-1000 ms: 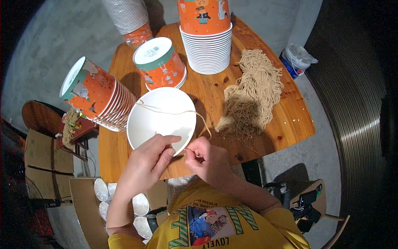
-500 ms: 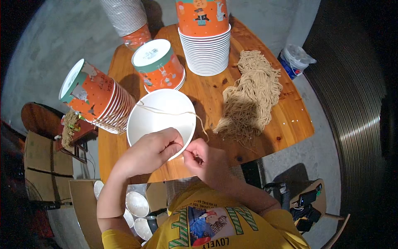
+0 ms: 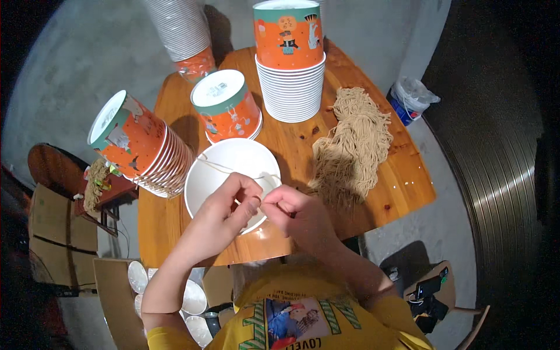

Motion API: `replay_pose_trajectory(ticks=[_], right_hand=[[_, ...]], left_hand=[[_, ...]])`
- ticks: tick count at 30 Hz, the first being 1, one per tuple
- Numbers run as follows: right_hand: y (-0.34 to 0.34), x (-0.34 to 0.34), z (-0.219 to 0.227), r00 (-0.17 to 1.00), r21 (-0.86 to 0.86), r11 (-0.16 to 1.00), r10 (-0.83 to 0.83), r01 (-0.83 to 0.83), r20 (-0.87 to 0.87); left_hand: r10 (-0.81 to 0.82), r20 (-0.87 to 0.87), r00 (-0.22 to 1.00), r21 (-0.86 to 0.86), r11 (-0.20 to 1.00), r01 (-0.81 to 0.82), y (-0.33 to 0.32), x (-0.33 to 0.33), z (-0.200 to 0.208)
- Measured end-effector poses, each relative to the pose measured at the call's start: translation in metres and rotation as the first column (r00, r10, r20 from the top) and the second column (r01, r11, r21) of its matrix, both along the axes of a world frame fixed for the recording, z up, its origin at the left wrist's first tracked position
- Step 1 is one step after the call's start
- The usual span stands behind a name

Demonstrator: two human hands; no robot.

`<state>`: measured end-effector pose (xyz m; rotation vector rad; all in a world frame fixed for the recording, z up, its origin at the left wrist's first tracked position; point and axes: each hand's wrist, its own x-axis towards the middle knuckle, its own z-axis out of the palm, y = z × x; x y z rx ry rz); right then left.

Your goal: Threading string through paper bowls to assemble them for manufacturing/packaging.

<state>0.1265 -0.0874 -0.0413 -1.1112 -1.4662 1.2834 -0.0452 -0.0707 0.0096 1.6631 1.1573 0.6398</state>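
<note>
A white-lined paper bucket (image 3: pixel 211 181) stands mouth up at the near edge of the table. A beige cord (image 3: pixel 217 167) stretches across its mouth from the far left rim toward the right. Over the bucket's near right side, my left hand (image 3: pixel 219 221) and my right hand (image 3: pixel 300 219) meet fingertip to fingertip. Both are closed in a pinch on a thin bit of cord, mostly hidden by the fingers. To the right lies a loose heap of beige cords (image 3: pixel 357 149).
Upside-down orange buckets stand around: a leaning stack with cord handles (image 3: pixel 140 149) at left, a short stack (image 3: pixel 230 119) behind, a tall stack (image 3: pixel 291 87) farther back. A wrapped stack (image 3: pixel 182 35) is beyond the table (image 3: pixel 402 195). White buckets (image 3: pixel 195 297) sit in a carton below.
Both hands have lifted off the bucket's near rim and now pinch just above it. The bucket sits more level. The whole view has shifted slightly.
</note>
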Motion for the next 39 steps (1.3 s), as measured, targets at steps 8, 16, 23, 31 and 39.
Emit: replay_pose_trajectory(ticks=[8,16,23,31,39], right_hand=[[0.001,-0.002,0.008,0.994,-0.107,0.993,-0.061,0.051,-0.092],[0.012,0.034,0.023,0.989,0.064,0.988,0.145,-0.143,-0.032],[0.031,0.031,0.044,0.947,0.186,0.931,0.32,-0.315,0.003],[0.053,0.03,0.012,0.979,0.38,0.915,0.07,-0.139,0.19],[0.026,0.041,0.014,0.927,0.5,0.846,-0.018,-0.186,0.374]], left_hand=[[-0.044,0.282,0.958,-0.405,0.9,0.16,0.017,-0.002,-0.001],[-0.006,0.195,0.981,-0.427,0.9,0.09,0.019,-0.002,-0.006],[-0.121,0.215,0.969,-0.207,0.964,0.167,0.014,0.01,-0.014],[-0.177,0.264,0.948,-0.351,0.898,0.265,0.016,0.005,-0.009],[-0.101,0.255,0.962,-0.4,0.895,0.2,0.02,0.006,-0.005]])
